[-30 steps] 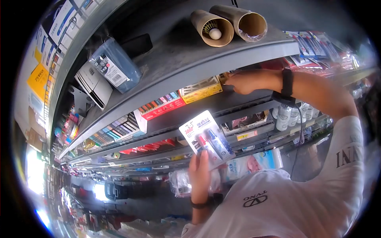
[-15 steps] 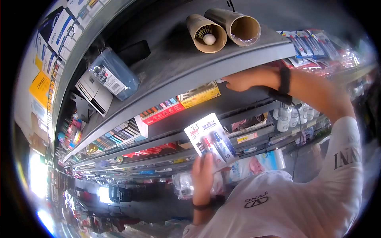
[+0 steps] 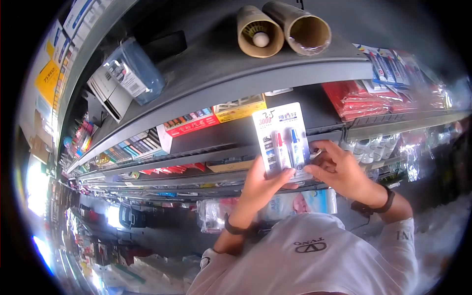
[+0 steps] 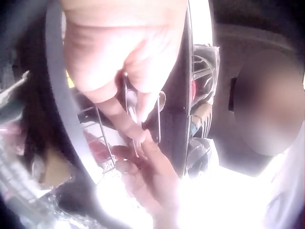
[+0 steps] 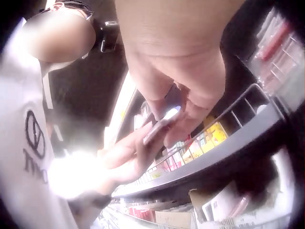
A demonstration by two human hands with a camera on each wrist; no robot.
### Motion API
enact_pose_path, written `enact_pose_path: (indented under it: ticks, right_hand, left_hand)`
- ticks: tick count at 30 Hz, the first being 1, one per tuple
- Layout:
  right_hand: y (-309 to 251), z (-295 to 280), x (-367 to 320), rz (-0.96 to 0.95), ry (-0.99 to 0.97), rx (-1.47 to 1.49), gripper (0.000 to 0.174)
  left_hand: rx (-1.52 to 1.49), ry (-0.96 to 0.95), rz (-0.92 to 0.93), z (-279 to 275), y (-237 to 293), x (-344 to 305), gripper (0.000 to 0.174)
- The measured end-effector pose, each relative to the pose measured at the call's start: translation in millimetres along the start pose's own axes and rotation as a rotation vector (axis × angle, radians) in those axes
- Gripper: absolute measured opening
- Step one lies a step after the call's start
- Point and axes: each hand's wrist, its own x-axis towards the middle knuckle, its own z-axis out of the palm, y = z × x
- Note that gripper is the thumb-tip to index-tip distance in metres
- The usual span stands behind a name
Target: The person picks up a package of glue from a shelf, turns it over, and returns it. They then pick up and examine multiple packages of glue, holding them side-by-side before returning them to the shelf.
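Note:
A carded blister pack with a red-capped and a blue-capped pen-like tube stands upright before the shelf in the head view. At its lower left, my left hand grips the card, thumb across the front and fingers behind. My right hand is at the lower right corner, its thumb and bent fingers pinching the edge. In the left wrist view, the pack shows edge-on between the two hands. From the right wrist, the right hand hides most of the pack.
Two cardboard tubes, one with a shuttlecock inside, lie on the upper shelf. Below are a yellow box, a red box and red plastic packets. A blue container stands at left.
My right hand has come away from under the upper shelf, down to the pack's lower right corner. The left hand has raised the pack and moved it right.

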Motion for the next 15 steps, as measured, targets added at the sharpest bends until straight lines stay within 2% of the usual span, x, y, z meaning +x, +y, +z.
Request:
enact_pose_path:
  ticks: [3,7,10,15]
  right_hand:
    - [12.1,-0.9,-2.1,0.098,0.052,0.293,0.037]
    - [17.2,-14.4,-5.6,0.17,0.093,0.452,0.033]
    - [21.1,-22.8,-5.8,0.182,0.107,0.474,0.032]
    - [31.1,-26.1,-2.1,0.134,0.09,0.472,0.034]
  left_hand:
    - [0.014,-0.034,0.019,11.2,-2.6,11.7,0.041]
    - [0.184,-0.043,0.221,6.5,-16.1,23.7,0.038]
    - [0.213,-0.039,-0.017,5.7,-6.8,16.9,0.039]
    - [0.154,-0.022,0.002,10.8,-7.9,18.6,0.042]
